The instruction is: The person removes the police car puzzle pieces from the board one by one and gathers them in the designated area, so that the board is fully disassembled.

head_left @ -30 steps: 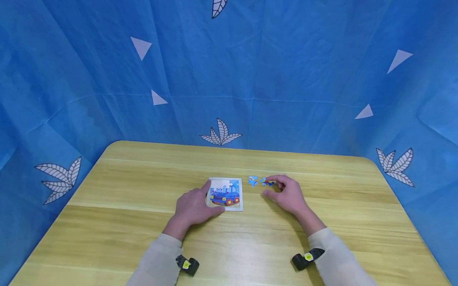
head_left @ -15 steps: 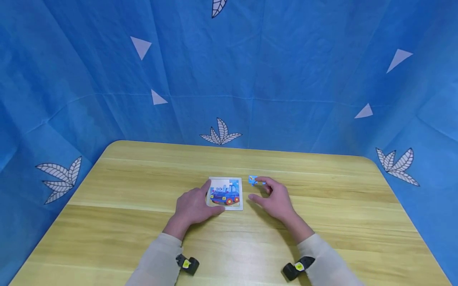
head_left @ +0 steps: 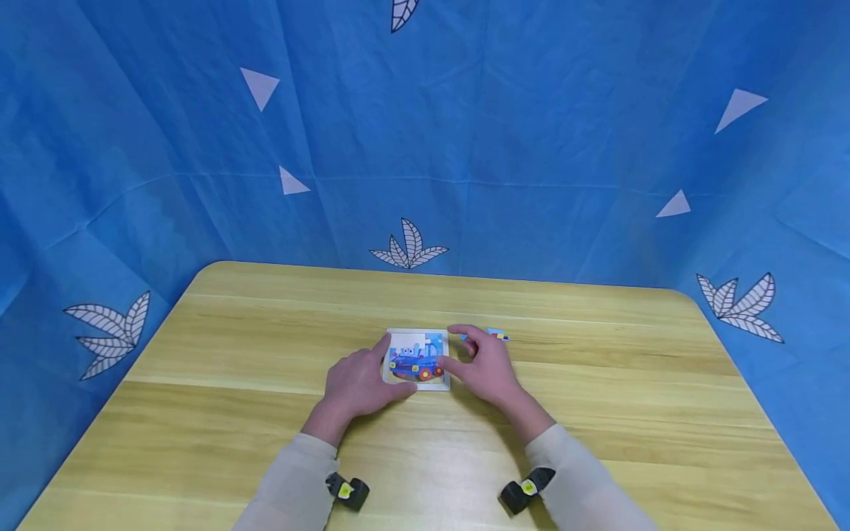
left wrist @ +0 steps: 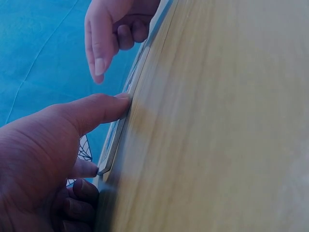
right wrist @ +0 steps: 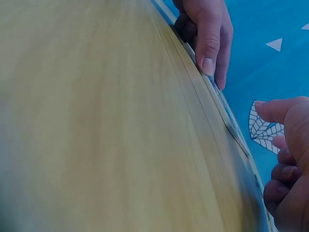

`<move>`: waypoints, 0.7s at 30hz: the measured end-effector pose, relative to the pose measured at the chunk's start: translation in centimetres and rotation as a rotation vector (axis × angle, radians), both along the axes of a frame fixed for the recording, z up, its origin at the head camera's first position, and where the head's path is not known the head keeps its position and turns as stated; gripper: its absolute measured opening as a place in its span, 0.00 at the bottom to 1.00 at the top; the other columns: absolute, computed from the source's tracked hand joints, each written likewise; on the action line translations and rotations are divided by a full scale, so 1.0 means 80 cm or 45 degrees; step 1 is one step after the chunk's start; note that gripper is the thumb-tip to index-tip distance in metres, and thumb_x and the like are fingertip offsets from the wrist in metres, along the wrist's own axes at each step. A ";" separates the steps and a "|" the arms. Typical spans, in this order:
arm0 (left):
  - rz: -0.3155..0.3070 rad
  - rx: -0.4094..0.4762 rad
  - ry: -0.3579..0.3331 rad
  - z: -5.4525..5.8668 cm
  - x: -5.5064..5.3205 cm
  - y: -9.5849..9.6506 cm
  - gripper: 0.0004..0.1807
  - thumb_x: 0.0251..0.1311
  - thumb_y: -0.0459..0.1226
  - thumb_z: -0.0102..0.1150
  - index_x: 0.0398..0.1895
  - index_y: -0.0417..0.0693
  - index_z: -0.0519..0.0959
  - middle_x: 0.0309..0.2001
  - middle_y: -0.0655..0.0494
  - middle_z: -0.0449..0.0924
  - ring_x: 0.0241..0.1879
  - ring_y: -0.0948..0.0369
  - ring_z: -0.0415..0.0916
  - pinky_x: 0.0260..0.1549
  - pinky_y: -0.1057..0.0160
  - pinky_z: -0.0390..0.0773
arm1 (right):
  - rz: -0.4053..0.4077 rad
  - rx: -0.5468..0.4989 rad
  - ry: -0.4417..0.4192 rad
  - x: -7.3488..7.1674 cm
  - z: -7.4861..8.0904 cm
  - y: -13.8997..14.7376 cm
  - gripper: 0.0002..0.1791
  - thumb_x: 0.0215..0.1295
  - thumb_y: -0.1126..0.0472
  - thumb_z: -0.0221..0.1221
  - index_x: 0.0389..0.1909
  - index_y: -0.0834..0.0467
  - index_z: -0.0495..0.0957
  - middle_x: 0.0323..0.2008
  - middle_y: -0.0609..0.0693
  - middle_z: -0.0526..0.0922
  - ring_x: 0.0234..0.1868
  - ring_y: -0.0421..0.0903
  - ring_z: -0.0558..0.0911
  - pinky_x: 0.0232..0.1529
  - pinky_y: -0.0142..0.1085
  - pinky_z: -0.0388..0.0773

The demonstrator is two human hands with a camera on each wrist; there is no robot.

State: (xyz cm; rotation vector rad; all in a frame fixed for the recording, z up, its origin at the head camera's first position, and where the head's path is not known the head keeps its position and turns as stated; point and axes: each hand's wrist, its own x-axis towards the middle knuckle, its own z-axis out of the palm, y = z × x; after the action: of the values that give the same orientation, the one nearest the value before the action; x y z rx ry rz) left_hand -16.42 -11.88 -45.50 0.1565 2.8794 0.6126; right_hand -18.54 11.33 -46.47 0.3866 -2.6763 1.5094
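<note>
A small jigsaw puzzle (head_left: pixel 415 363) with a blue cartoon car lies in a light frame (head_left: pixel 433 388) near the table's middle. A pale blank patch shows at its upper left. My left hand (head_left: pixel 358 380) grips the frame's left side, index finger at the far left corner and thumb (left wrist: pixel 104 107) on the near edge. My right hand (head_left: pixel 488 369) hovers at the frame's right edge, thumb and index finger spread apart, the other fingers curled; nothing shows between them. Loose puzzle pieces (head_left: pixel 498 334) lie beyond the right hand, partly hidden by it.
The wooden table (head_left: pixel 617 369) stretches out on both sides, with rounded far corners. A blue cloth (head_left: pixel 531 147) printed with leaves and triangles hangs along its far and side edges. Black wrist cameras (head_left: pixel 348 493) sit on both cuffs.
My right hand has moved left from the loose pieces to the frame's right edge, uncovering the rightmost pieces and hiding most of the left one. The left hand and frame have stayed put.
</note>
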 end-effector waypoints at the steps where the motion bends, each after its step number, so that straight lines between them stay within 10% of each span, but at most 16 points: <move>1: 0.001 0.003 0.000 0.000 0.000 0.000 0.58 0.47 0.67 0.67 0.78 0.50 0.59 0.55 0.45 0.79 0.44 0.52 0.76 0.41 0.52 0.74 | -0.001 0.004 -0.011 -0.001 0.000 -0.002 0.27 0.55 0.58 0.75 0.57 0.58 0.81 0.21 0.47 0.61 0.22 0.44 0.60 0.31 0.42 0.64; 21: -0.004 0.024 0.021 -0.001 0.000 0.000 0.58 0.47 0.67 0.67 0.78 0.49 0.59 0.53 0.46 0.80 0.42 0.53 0.76 0.38 0.52 0.73 | -0.043 0.178 -0.094 -0.016 -0.006 -0.012 0.28 0.54 0.57 0.76 0.57 0.56 0.81 0.21 0.47 0.64 0.24 0.46 0.64 0.34 0.42 0.65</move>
State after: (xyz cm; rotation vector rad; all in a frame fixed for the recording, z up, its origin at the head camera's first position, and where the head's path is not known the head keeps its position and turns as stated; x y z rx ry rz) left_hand -16.40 -11.91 -45.59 0.1695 2.8897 0.6410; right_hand -19.81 10.34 -46.91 0.2961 -2.8394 1.3583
